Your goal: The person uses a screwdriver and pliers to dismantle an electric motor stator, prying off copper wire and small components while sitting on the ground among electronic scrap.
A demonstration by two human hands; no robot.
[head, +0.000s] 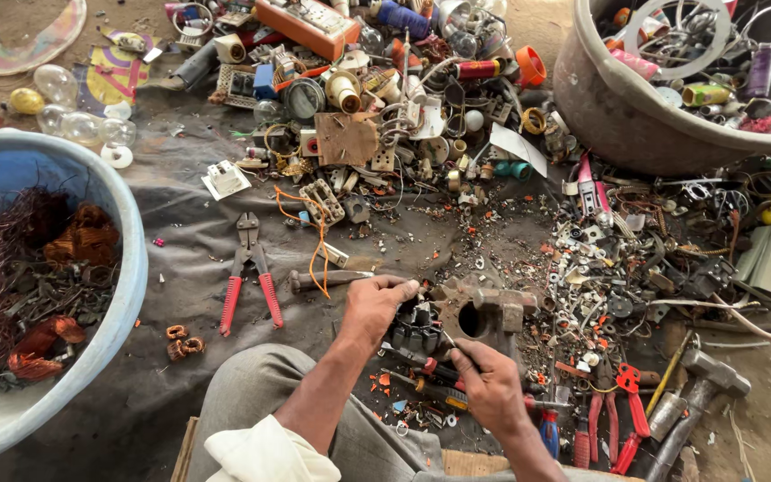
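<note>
Our left hand (pixel 372 308) closes its fingers on a black motor part (pixel 417 328). Our right hand (pixel 493 388) grips a thin tool (pixel 450 341) set against it, near the red-handled pliers (pixel 249 277).

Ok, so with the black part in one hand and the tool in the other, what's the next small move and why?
Probably press the tool tip further into the black part and lever. The left hand grips it against the metal block, and the right hand already points the screwdriver at its edge.
</note>
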